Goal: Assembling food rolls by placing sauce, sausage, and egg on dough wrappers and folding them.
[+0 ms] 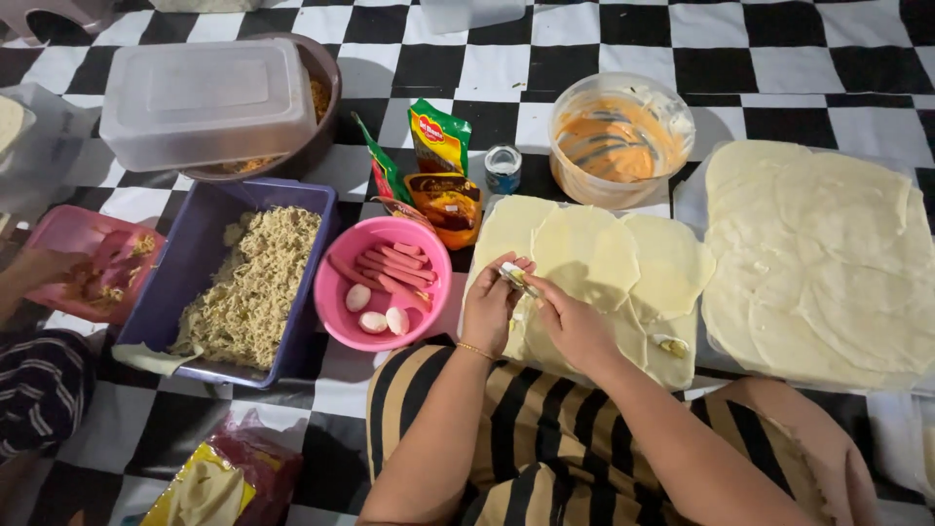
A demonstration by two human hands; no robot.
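Centre of frame: left hand [490,310] and right hand [573,326], both grips pinched on a small pale filling piece [516,278], hard to identify, above overlapping round wrappers [594,255]. Left: pink bowl [388,282] with sausage strips and whitish balls; purple tub [239,282] of noodles. Upper centre: clear tub [620,138] smeared with orange sauce. Far left: another person's hand [39,268], cut off, at a pink tray [93,258].

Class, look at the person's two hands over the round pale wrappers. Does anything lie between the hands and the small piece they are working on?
Nothing visible does. The left hand and right hand both already pinch the small folded piece at their fingertips, directly above the pale wrappers. The pink bowl sits off to the side, apart.
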